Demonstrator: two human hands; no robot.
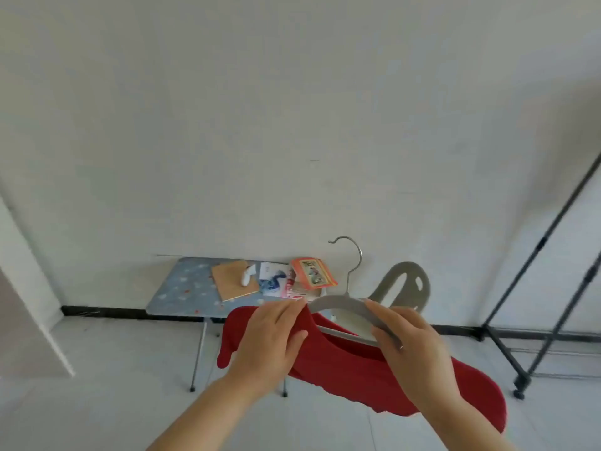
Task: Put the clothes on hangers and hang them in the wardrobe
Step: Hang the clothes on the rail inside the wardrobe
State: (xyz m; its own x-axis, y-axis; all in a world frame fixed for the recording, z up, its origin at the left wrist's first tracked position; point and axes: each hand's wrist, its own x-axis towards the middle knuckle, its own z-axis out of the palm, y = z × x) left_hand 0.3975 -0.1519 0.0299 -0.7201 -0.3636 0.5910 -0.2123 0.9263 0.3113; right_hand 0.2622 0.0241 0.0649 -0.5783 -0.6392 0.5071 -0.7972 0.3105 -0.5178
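Closest in, in front of the table (182, 288): left hand (273, 340), fingers curled and pinching the red garment (357, 362) at its neckline; right hand (413, 346), fingers and thumb clamped round the right arm of the hanger (338, 302). Held aloft between both hands, not yet hung anywhere. Judged soft, light and floppy (a knit, probably): likely to sag and slip off a smooth arm unless steered. Best taken by pinching the fabric at the neck opening or shoulder, with the stiff hanger gripped on an arm or just under the hook. Plain deep red, no print visible, draped in a long curve down and to the right of the table, one shoulder apparently over the hanger's left end. Hanger itself: grey, broad-armed, with a crossbar and a metal hook pointing up. Behind, on the table: a tan board (234, 279) and an orange packet (313, 273). Just right of the table, a grey chair (403, 281); well right of it, a black rack (541, 245), presumably serving as the wardrobe.
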